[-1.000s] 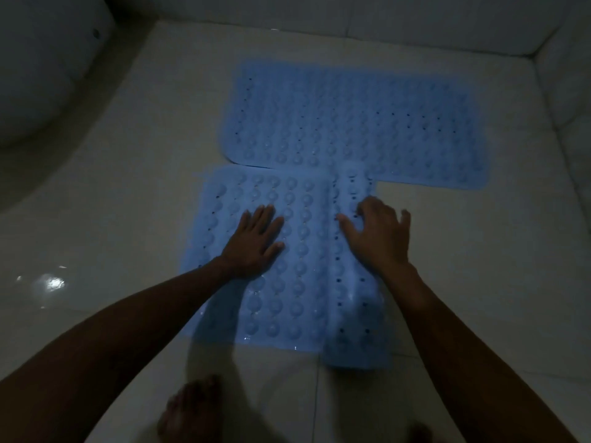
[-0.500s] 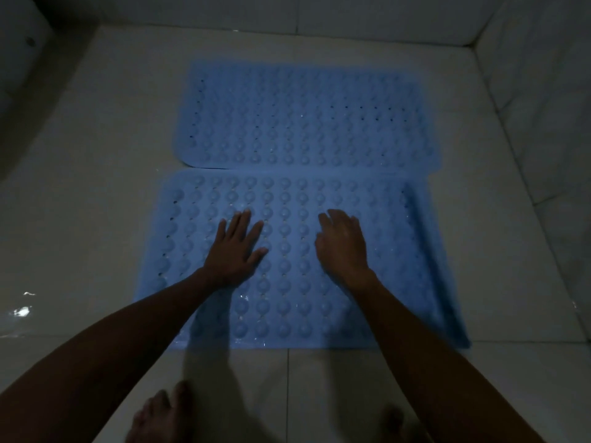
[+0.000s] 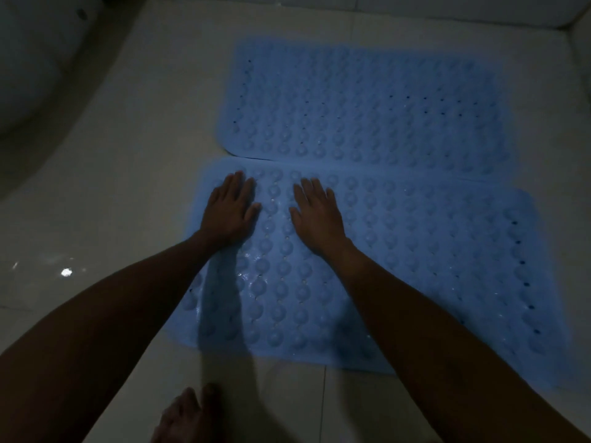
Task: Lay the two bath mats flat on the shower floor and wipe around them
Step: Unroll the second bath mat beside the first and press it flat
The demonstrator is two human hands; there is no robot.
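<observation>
While both palms lie flat with fingers straight, I see the left hand (image 3: 229, 210) and right hand (image 3: 316, 214) pressing the near bath mat (image 3: 415, 251), a soft blue sheet studded with rounded bumps and small holes. It spreads under and to the right of my hands. Just beyond the fingertips lies the far bath mat (image 3: 367, 100), same texture, rounded corners; the two edges meet or nearly meet, I cannot tell which. Glossy pale floor tiles (image 3: 112, 187) surround them. Below my wrists, a bare foot (image 3: 188, 417) is cut off at the frame. Dim light blurs the far mat.
</observation>
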